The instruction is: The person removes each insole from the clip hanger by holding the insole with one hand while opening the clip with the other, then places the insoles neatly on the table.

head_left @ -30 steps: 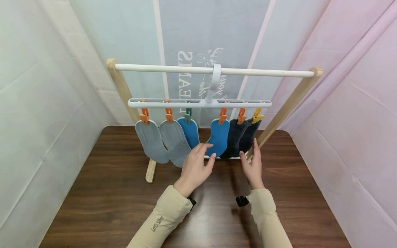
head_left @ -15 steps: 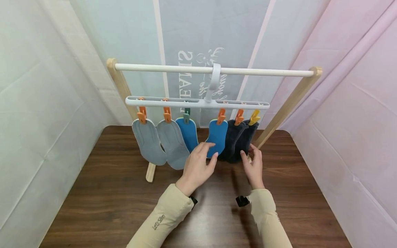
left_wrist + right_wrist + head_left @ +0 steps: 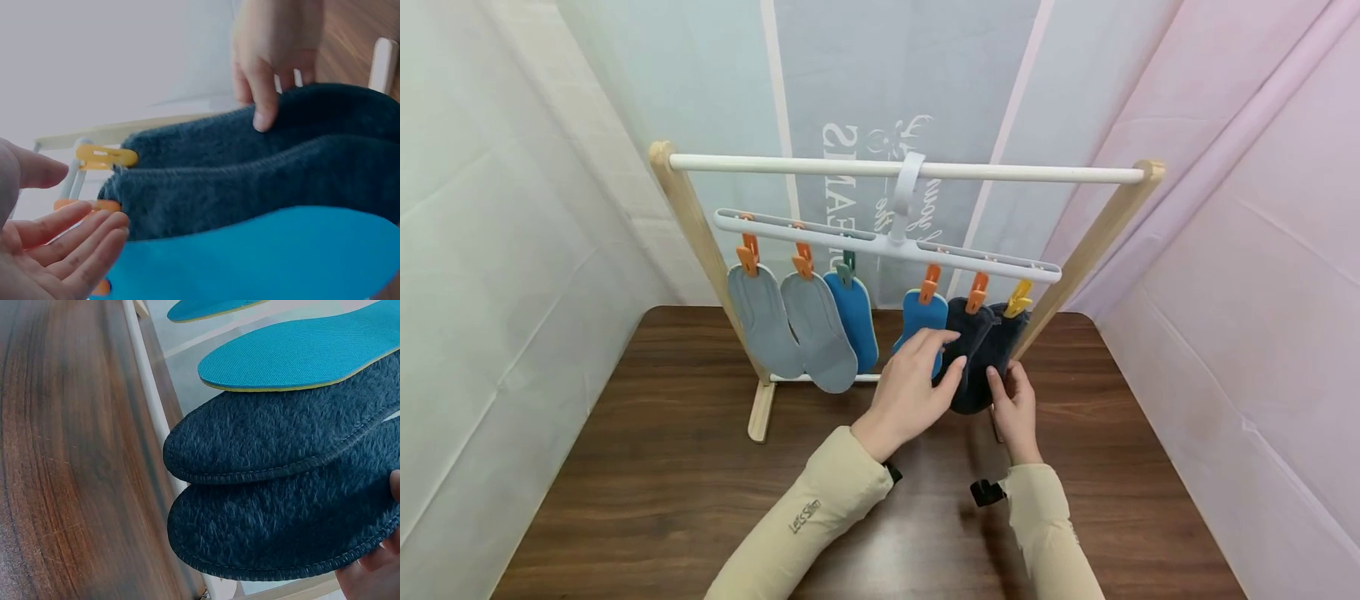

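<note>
My right hand (image 3: 1017, 408) pinches the edge of the rightmost dark fuzzy insole (image 3: 992, 350), thumb on its front and fingers behind; in the left wrist view that thumb lies on the dark pile. A yellow clothespin (image 3: 1019, 298) holds this insole at its top. Beside it hangs a second dark insole (image 3: 281, 437) from an orange clothespin (image 3: 977, 293). My left hand (image 3: 910, 392) is held in front of the right blue insole (image 3: 925, 311), partly hiding it. Its fingers are extended and thumb apart, with nothing between them. The white clip hanger (image 3: 865, 242) tilts down to the right.
A wooden rack with a white rod (image 3: 1015, 172) carries the hanger by its hook (image 3: 907, 179). Two grey insoles (image 3: 823, 333) and another blue insole (image 3: 853, 325) hang on the left half. Below is a dark wood table (image 3: 662, 500), with cloth walls around it.
The hanger has gone from nearly level to tilted, right end lower. My right hand has closed on the dark insole and moved slightly down. My left hand has moved right.
</note>
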The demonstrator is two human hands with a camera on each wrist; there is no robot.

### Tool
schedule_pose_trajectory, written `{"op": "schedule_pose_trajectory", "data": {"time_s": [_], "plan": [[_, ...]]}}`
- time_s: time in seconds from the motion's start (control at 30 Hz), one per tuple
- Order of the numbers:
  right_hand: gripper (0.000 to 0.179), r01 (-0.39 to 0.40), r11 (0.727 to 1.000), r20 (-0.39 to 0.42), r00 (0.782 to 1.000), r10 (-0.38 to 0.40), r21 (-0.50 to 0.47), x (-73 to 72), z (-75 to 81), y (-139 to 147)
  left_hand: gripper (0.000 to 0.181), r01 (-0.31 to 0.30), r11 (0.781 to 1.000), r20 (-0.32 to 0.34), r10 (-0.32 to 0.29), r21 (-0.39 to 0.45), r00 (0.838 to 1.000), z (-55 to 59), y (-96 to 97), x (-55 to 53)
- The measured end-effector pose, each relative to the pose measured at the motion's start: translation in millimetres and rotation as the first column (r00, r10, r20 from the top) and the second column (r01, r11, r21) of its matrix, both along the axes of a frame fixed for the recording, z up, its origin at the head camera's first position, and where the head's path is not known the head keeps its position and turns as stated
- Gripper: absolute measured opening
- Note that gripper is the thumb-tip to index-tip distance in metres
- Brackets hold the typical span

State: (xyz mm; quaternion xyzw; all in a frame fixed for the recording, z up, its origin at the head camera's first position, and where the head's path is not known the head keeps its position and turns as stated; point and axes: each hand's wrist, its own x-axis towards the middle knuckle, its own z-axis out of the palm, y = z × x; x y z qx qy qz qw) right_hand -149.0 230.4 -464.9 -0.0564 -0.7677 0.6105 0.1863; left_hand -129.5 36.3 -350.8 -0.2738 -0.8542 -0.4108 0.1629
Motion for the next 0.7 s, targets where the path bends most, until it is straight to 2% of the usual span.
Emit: {"op": "schedule_pose_trajectory", "data": {"time_s": [0.2,0.33,0.53,0.7], "plan": [[0.023,0.000,1.000,-0.043,0.999,0.001,0.031,11.7,14.8,-3.6,0.039,0.070,0.996,-0.008,-0.070,0.055,0.998,20.6,20.2,-5.4],[0.014,0.004,0.998,-0.071,0.997,0.000,0.068,19.0,24.8,-7.3,0.047,0.125,0.992,0.016,-0.125,0.027,0.992,30.7,33.9,-6.8],[0.009,0.007,0.999,-0.127,0.992,-0.003,0.034,20.5,23.8,-4.7,0.054,0.154,0.988,0.086,-0.150,-0.032,0.985,36.1,51.1,-7.7],[0.011,-0.003,1.000,-0.149,0.989,0.004,0.010,19.3,22.0,-4.5,0.056,0.164,0.986,0.122,-0.158,-0.039,0.980,40.1,60.2,-13.7]]}}
